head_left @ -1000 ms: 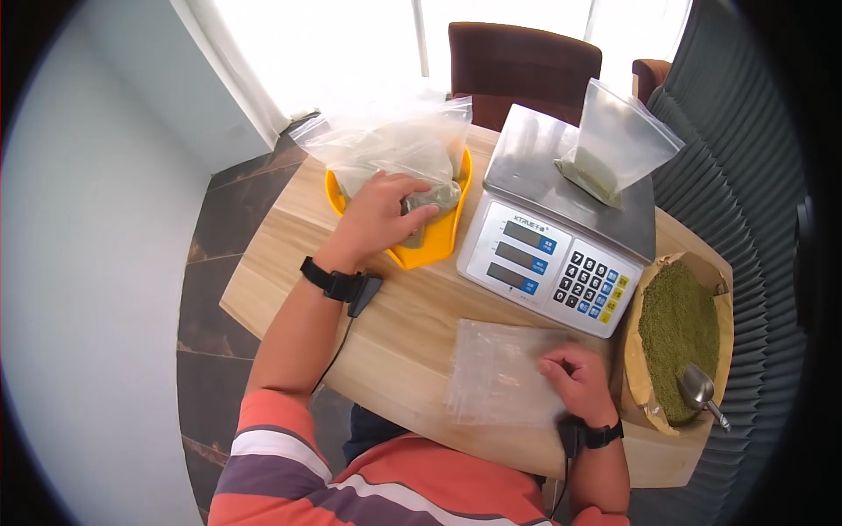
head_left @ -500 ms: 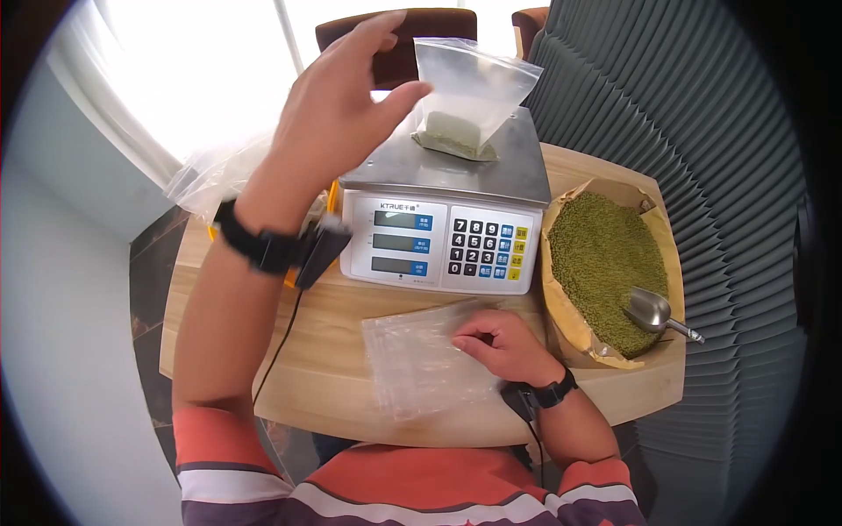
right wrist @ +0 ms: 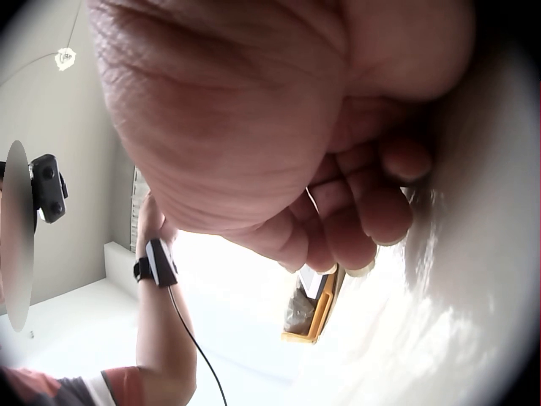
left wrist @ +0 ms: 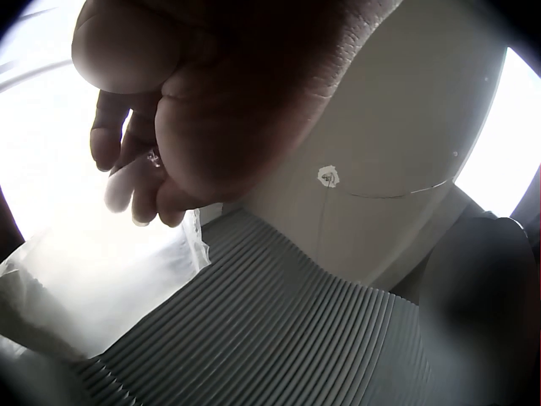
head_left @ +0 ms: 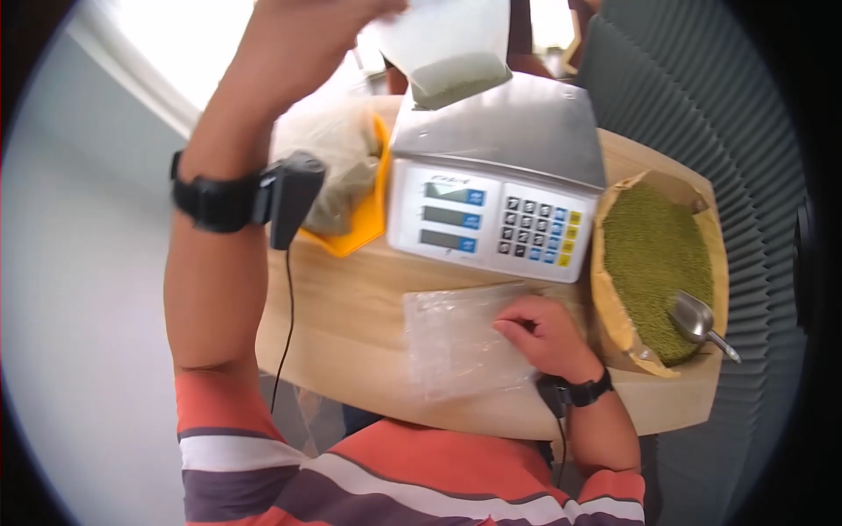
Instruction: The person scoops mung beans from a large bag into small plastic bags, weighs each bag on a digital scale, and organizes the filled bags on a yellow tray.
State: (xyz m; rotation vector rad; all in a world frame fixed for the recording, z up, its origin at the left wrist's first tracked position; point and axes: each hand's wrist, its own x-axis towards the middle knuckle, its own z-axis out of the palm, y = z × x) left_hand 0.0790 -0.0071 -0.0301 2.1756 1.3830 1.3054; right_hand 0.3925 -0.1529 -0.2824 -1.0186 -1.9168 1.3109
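Note:
My left hand [head_left: 294,48], partly cut off at the top of the head view, grips the upper edge of a clear zip bag [head_left: 456,48]. Green beans lie along the bag's bottom, which overlaps the back of the steel scale plate [head_left: 517,123]. In the left wrist view the fingers curl at the top of that bag [left wrist: 110,279]. My right hand [head_left: 548,337] rests, fingers loosely curled, on a stack of flat clear bags [head_left: 456,351] in front of the scale [head_left: 487,215].
Left of the scale stands a yellow tray [head_left: 364,223] with filled bags [head_left: 338,188]. An open paper sack of green beans [head_left: 653,254] is at the right, a metal scoop [head_left: 693,316] lying in it. Behind it runs a grey pleated curtain [head_left: 702,114].
My left hand has left the filled bags in the yellow tray, reached over to the bag on the scale and taken its top. The bag has shifted and tilted. My right hand stays put.

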